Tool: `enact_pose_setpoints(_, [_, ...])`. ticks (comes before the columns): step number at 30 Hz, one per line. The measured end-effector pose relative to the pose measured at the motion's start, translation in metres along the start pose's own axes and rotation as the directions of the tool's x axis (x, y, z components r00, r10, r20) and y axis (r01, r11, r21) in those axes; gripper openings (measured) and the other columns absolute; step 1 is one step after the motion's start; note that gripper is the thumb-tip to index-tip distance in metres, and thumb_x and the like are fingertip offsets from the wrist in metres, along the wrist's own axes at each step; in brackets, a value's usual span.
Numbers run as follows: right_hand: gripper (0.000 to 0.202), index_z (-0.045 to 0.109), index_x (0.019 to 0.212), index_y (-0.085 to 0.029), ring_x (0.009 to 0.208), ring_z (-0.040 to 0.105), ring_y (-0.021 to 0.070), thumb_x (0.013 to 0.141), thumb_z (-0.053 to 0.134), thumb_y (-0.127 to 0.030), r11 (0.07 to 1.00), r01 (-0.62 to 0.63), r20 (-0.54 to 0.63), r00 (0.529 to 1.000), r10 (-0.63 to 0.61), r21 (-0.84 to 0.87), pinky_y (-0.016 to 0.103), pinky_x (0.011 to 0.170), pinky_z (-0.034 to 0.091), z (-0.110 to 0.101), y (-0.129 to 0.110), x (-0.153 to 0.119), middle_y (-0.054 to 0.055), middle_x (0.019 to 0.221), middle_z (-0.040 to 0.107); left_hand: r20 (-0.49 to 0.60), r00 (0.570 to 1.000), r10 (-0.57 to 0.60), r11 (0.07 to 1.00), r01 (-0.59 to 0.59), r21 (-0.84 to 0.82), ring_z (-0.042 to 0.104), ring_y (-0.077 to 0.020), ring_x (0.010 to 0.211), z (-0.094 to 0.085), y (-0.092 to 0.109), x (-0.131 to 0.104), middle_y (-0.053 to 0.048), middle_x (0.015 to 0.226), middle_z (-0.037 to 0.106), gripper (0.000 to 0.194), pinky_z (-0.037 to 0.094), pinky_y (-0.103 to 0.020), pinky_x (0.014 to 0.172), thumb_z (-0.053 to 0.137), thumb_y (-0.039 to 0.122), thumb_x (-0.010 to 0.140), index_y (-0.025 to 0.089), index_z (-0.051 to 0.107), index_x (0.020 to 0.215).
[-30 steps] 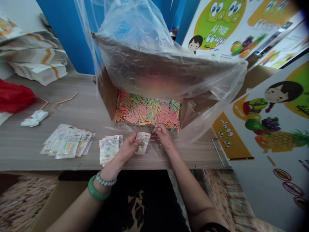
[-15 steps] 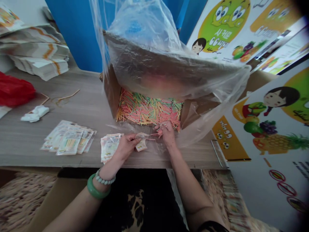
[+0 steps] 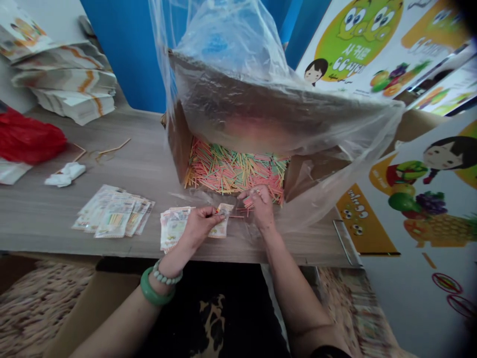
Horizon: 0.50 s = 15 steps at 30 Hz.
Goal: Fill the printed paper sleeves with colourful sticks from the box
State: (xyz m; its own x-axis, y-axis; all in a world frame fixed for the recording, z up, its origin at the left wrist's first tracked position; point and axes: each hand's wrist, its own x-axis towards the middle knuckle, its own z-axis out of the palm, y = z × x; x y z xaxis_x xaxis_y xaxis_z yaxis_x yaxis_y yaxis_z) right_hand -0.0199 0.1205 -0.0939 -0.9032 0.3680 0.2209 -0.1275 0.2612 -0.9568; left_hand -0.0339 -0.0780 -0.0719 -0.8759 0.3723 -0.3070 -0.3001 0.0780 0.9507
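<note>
My left hand (image 3: 200,224) pinches the top of a small printed packet (image 3: 220,227) near the table's front edge. To its right, my right hand (image 3: 262,205) is closed around several short pink sticks (image 3: 249,203). A loose pink stick (image 3: 237,217) lies between the two hands. Just behind them stands an open box lined with clear plastic, its floor covered by pink, yellow and green sticks (image 3: 234,171). A few printed packets (image 3: 173,226) lie beneath and left of my left hand. Farther left, filled packets (image 3: 115,214) are spread in an overlapping pile.
Stacked printed sheets (image 3: 78,82) stand at the back left, near a red plastic bag (image 3: 32,136) and a crumpled white tissue (image 3: 65,174). Clear plastic (image 3: 316,199) drapes over the box's right side. Large printed boxes (image 3: 428,199) stand on the right.
The packet in my left hand now hangs more upright and shows more of its front. My right hand still holds sticks, its fingers slightly shifted. The whole view has moved a little.
</note>
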Motion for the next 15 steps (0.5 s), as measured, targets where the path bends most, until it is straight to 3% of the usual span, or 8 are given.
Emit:
enact_pose_setpoints(3, [0.015,0.050,0.080,-0.025,0.075,0.063,0.0191,0.088,0.055,-0.038,0.987,-0.006,-0.012,1.000,0.004,-0.162,0.035,0.079,0.048,0.000,-0.001,0.001,0.001,0.076,0.068,-0.011,1.000,0.023,0.999,-0.022,0.026,0.033,-0.0087,0.052,-0.001,0.001,0.001,0.006,0.053,0.038,0.047,0.024,-0.023,0.050,0.080,0.051,0.058,0.019,0.046,0.052])
enact_pose_setpoints(4, [0.016,0.049,0.081,-0.025,0.073,0.062,0.0188,0.088,0.054,-0.039,0.994,-0.010,-0.052,0.999,0.004,-0.106,0.035,0.077,0.049,0.002,-0.006,0.002,0.000,0.074,0.067,-0.006,1.000,0.029,0.999,-0.028,0.033,0.032,-0.0086,0.052,-0.001,0.002,0.001,0.006,0.052,0.038,0.047,0.023,-0.024,0.050,0.080,0.051,0.058,0.019,0.046,0.052])
enact_pose_setpoints(7, [0.018,0.044,0.088,-0.027,0.065,0.063,0.0168,0.094,0.048,-0.043,0.961,0.030,-0.174,0.985,0.019,0.276,0.034,0.070,0.052,0.012,-0.033,0.002,-0.004,0.067,0.063,0.013,0.999,0.038,0.999,-0.038,0.036,0.030,-0.0084,0.052,0.002,0.004,0.001,0.006,0.051,0.036,0.048,0.022,-0.024,0.050,0.081,0.051,0.059,0.019,0.045,0.050])
enact_pose_setpoints(9, [0.019,0.042,0.090,-0.027,0.062,0.063,0.0155,0.095,0.049,-0.044,0.908,0.065,-0.163,0.987,0.004,0.414,0.032,0.068,0.053,0.023,-0.055,-0.001,-0.006,0.064,0.060,0.033,0.999,0.037,0.999,-0.038,0.028,0.030,-0.0083,0.052,0.005,0.007,-0.001,0.006,0.050,0.036,0.048,0.022,-0.024,0.050,0.081,0.050,0.059,0.019,0.047,0.050])
enact_pose_setpoints(12, [0.019,0.043,0.091,-0.027,0.061,0.064,0.0145,0.096,0.050,-0.044,0.895,0.086,-0.127,0.991,-0.033,0.438,0.031,0.066,0.052,0.040,-0.076,-0.006,-0.006,0.063,0.062,0.088,0.996,0.008,1.000,-0.007,-0.018,0.034,-0.0083,0.053,0.008,0.010,-0.005,0.005,0.052,0.042,0.045,0.025,-0.024,0.051,0.082,0.050,0.058,0.018,0.052,0.053])
enact_pose_setpoints(15, [0.017,0.046,0.091,-0.026,0.065,0.067,0.0145,0.097,0.051,-0.042,0.901,0.102,-0.117,0.991,-0.057,0.422,0.032,0.071,0.053,0.050,-0.076,-0.012,-0.006,0.066,0.064,0.137,0.990,-0.015,0.995,0.029,-0.099,0.039,-0.0086,0.054,0.008,0.012,-0.007,0.005,0.055,0.048,0.043,0.030,-0.023,0.053,0.084,0.048,0.056,0.017,0.056,0.056])
